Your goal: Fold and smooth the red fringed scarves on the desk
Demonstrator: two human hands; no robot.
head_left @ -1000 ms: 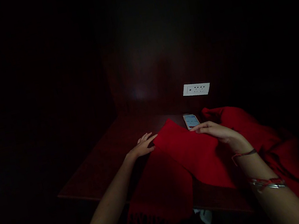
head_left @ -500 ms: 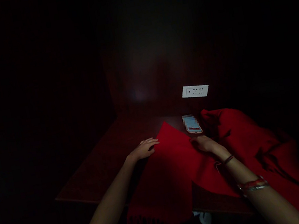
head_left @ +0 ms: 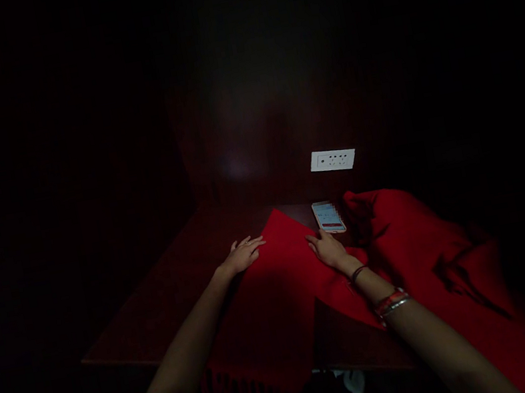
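A red fringed scarf (head_left: 267,311) lies on the dark wooden table (head_left: 143,299), folded to a point at its far end. Its fringe hangs over the near edge. My left hand (head_left: 243,255) rests with fingers stretched out on the scarf's left slanting edge. On the right slanting edge lies my right hand (head_left: 327,249), fingers extended and pressing flat on the cloth. More of the red fabric runs off to the right in a loose, crumpled heap (head_left: 415,230).
A phone (head_left: 328,217) with a lit screen lies just beyond my right hand. A white socket panel (head_left: 332,160) is set in the dark wall behind. Something pale (head_left: 354,382) shows below the table's near edge. The surroundings are very dark.
My right hand has moved left and farther onto the scarf, its fingers now stretched flat on it. My left hand stays on the left edge. The whole view has shifted slightly.
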